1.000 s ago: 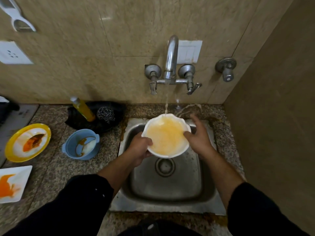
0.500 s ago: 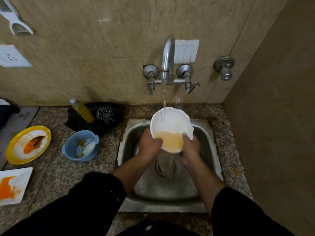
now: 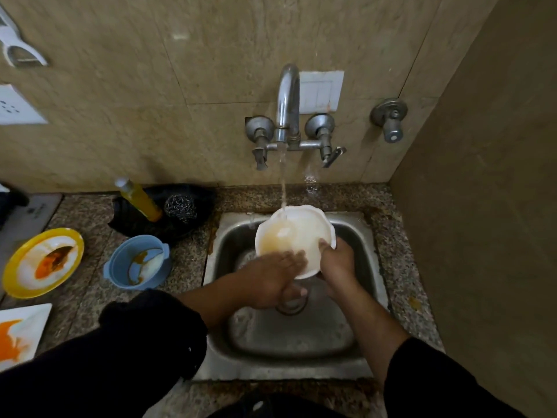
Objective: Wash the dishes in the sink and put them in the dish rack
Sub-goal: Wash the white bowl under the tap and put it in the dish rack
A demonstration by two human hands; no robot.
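Held bowl (image 3: 304,233) tilted over sink (image 3: 301,336), under stream (image 3: 283,182) from tap (image 3: 287,104). Gripped its right rim with right hand (image 3: 337,263), fingers curled round, thumb over the edge. Laid left hand (image 3: 271,279) open and flat on the wet inside, holding nothing. Could have slipped from that one-sided wet grip and struck the steel; could also have sprayed tinted water onto counter (image 3: 401,267) if tilted further. No rack seen.

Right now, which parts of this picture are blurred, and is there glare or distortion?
Head view: the left hand is motion-blurred over the white bowl; the right hand, gripping its rim, is sharper; a glare spot marks the wall tile; the wide lens bends the edges.
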